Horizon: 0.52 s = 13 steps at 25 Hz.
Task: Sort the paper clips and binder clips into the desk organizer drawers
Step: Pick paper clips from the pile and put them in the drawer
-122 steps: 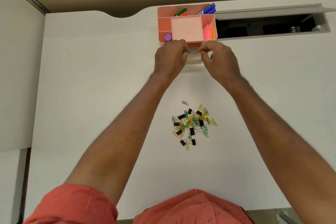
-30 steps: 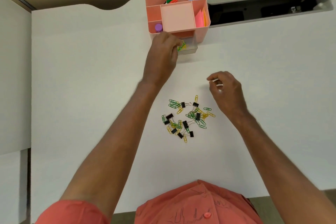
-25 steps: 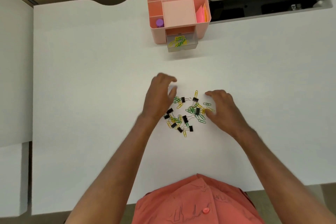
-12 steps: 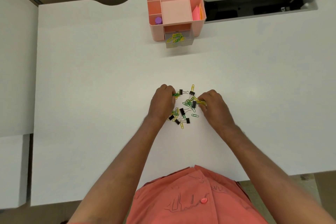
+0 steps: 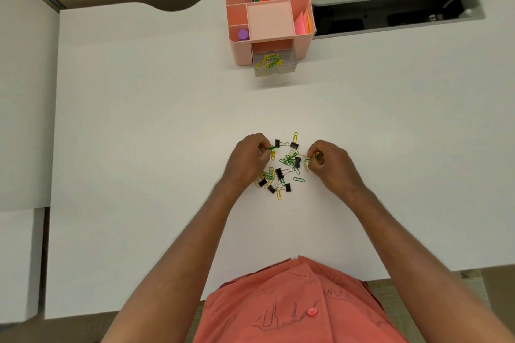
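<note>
both hands pinching paper clips, left hand green, right hand yellow, flanking pile; open drawer straight ahead, nearer left.

Both hands pinching paper clips

**Clips mid-desk, organizer at the far edge**

The desk organizer stands at the far edge of the desk, its drawer pulled out toward the near edge with paper clips inside. A cable hatch lies just right of it. The clip pile lies mid-desk, well apart from the organizer. The left hand sits at the pile's left side, the right hand at its right.
</note>
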### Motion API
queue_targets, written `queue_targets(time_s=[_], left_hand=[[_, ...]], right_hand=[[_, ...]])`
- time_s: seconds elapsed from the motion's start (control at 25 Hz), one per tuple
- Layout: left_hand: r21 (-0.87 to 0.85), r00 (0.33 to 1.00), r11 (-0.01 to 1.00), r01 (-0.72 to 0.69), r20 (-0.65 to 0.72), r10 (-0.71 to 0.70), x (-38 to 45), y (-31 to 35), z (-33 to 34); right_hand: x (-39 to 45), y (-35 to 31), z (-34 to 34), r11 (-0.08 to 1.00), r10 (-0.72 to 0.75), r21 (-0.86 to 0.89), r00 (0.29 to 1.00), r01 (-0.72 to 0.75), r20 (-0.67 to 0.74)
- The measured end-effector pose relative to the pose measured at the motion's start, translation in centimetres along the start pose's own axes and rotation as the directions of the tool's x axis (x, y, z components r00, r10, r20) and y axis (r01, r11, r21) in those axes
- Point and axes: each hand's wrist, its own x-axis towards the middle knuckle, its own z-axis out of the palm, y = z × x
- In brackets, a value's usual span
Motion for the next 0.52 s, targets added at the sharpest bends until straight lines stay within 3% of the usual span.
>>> queue_targets(time_s=[0.12, 0.24, 0.4, 0.52], left_hand=[[-0.113, 0.998, 0.992, 0.047, -0.035, -0.051, -0.3, 0.3, -0.9], [-0.222, 0.99, 0.972, 0.08, -0.098, -0.104, -0.5, 0.9, -1.8], [-0.277, 0.976, 0.961, 0.011, -0.205, -0.07, 0.8, 2.7, -3.9], [-0.255, 0.958, 0.965, -0.061, -0.287, -0.015, 2.8, 4.3, -5.8]], right_hand=[[0.2, -0.7, -1.4, 0.978, 0.109, 0.177, 0.993, -0.113, 0.035], [0.8, -2.4, -3.1, 0.952, 0.116, 0.279, 0.992, -0.124, 0.047], [4.9, -6.9, -5.8, 0.899, -0.025, 0.436, 0.999, 0.038, -0.034], [9.6, -11.1, -7.2, 0.945, -0.185, 0.234, 0.964, 0.227, -0.19]])
